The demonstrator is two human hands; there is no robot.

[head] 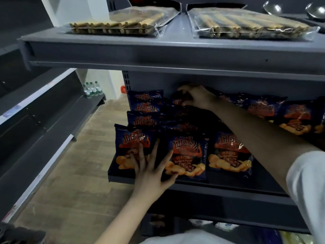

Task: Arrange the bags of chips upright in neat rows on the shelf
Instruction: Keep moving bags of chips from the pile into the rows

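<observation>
right forearm [246, 131] hides bags along mid shelf [228, 189] | right hand [195, 98] grip on back bag [181, 100] dim, fingertips unclear | left hand [149, 171] covers front-left bag [126, 140] lower half | bag at shelf's right end [321, 118] cut by frame | metal bowls [272, 7] cut at top | water bottles [92, 88] labels too small | goods below [226, 226] dark, unreadable

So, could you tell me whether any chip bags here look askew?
Yes: behind the front middle bag, the middle-row bags lie slumped and overlapping, not upright like the left row. The right hand grips the rearmost bag.
</observation>
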